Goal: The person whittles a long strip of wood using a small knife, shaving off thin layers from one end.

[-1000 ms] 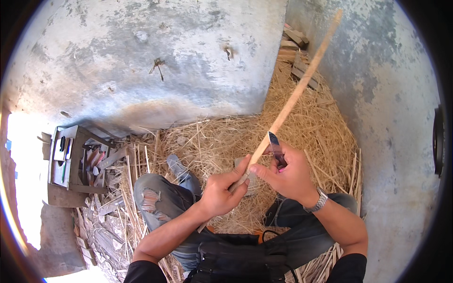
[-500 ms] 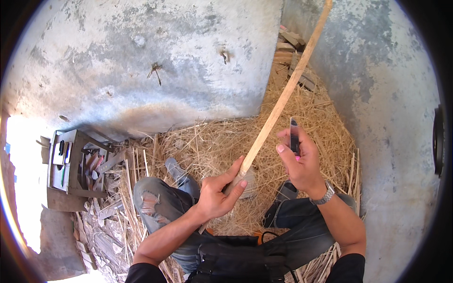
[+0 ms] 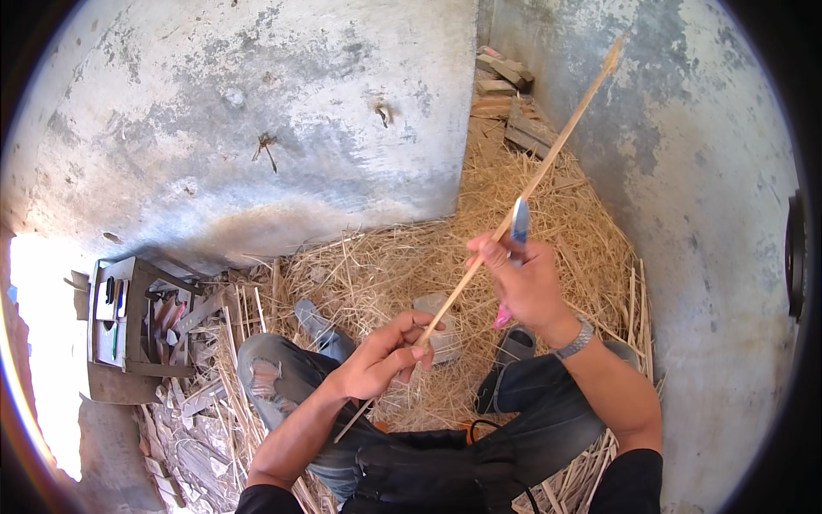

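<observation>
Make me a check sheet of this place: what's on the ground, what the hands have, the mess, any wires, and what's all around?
Surface: straw-strewn ground, deepest in the wall corner.
Job's things: long thin wooden stick, slanting up to the right; knife with a pink handle, blade against the stick.
Clutter: open wooden toolbox at left with small tools; wood strips beside it; wood pieces in the far corner.
Hands: left hand grips the stick's lower part; right hand holds the knife.
Cables: thin black cord on the lap.
Surroundings: stained concrete walls on both sides.
</observation>
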Demonstrator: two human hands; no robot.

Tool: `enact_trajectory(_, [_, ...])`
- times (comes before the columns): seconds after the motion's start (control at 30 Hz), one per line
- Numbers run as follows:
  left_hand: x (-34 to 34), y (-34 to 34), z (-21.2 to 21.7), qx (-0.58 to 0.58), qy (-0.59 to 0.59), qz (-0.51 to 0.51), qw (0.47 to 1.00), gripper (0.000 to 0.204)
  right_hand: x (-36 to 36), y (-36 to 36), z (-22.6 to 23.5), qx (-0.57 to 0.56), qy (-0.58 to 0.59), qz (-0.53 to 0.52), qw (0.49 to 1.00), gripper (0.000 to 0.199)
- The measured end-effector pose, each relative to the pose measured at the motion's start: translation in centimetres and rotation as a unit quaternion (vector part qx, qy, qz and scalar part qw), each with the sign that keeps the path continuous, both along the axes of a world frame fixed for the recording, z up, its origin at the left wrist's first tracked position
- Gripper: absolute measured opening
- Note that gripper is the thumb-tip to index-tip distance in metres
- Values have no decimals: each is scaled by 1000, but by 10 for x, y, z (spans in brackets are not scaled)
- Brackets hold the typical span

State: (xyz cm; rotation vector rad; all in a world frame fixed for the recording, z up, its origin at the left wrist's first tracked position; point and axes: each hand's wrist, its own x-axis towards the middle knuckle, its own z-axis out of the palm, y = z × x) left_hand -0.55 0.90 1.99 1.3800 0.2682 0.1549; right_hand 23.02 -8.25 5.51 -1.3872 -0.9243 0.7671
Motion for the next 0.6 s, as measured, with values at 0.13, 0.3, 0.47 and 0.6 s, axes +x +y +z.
enact_trajectory(0.13, [9, -7, 7, 10, 10, 17, 1000, 44, -27, -2, -15, -13, -41, 47, 998, 37])
enact_trajectory(0.3, [6, -3, 7, 13, 27, 44, 999, 49, -20, -5, 0, -90, -87, 75, 989, 48])
enact_trajectory(0.47, [1, 3, 10, -85, -31, 74, 993, 52, -23, -10, 12, -60, -271, 46, 960, 42])
enact_trajectory(0.6, [5, -2, 15, -242, -44, 42, 968, 52, -46, -16, -1, -66, -401, 109, 907, 37])
